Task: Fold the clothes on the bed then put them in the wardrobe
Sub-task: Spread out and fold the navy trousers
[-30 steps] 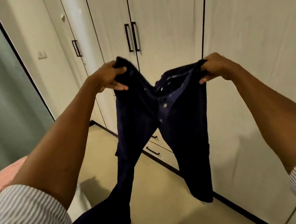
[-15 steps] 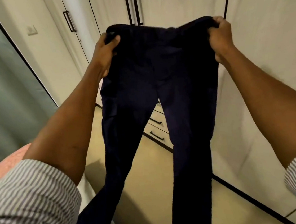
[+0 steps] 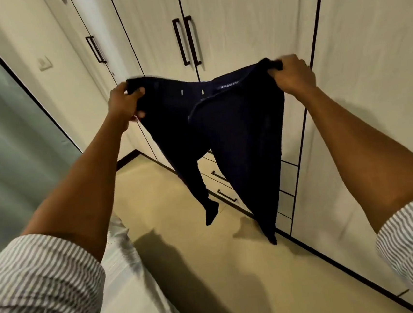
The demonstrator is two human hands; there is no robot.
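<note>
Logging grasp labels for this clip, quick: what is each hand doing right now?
Left hand: grips one end of the dark navy trousers' waistband.
Right hand: grips the other end.

Trousers [image 3: 223, 129] between both hands, before the wardrobe [image 3: 238, 27], above the floor [image 3: 197, 258]

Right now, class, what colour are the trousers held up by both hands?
Dark navy, nearly black trousers, seen in the head view.

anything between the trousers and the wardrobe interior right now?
Yes: the wardrobe doors behind the dark trousers are closed, as are the drawers below. Both hands, left hand and right hand, grip the waistband, so neither is free to open a door.
</note>
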